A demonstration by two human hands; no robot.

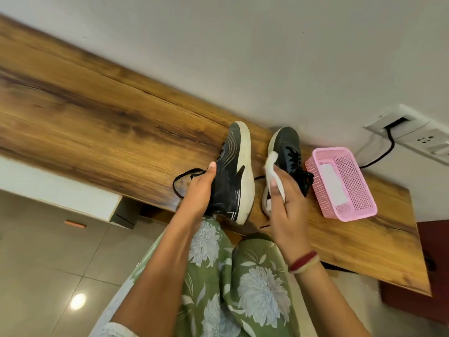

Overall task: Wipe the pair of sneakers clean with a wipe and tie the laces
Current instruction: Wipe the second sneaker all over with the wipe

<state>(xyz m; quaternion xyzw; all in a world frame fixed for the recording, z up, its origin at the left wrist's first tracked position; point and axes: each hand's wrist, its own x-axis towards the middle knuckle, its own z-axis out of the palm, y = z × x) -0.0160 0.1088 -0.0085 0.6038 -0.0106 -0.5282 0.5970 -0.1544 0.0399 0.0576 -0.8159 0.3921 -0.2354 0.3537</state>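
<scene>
My left hand (200, 190) grips a black sneaker (232, 171) with a white sole, tilted on its side above the wooden table (97, 127); its black lace loops loose to the left. My right hand (286, 198) holds a white wipe (273, 171) pinched under the thumb, just right of that sneaker's sole. The second black sneaker (288, 152) stands on the table behind my right hand, its laces untied and its heel partly hidden by the hand.
A pink perforated basket (354, 188) with a white pack inside stands right of the sneakers. A wall socket strip (413, 135) with a black cable is at the far right. A white wall runs behind the table; tiled floor lies below.
</scene>
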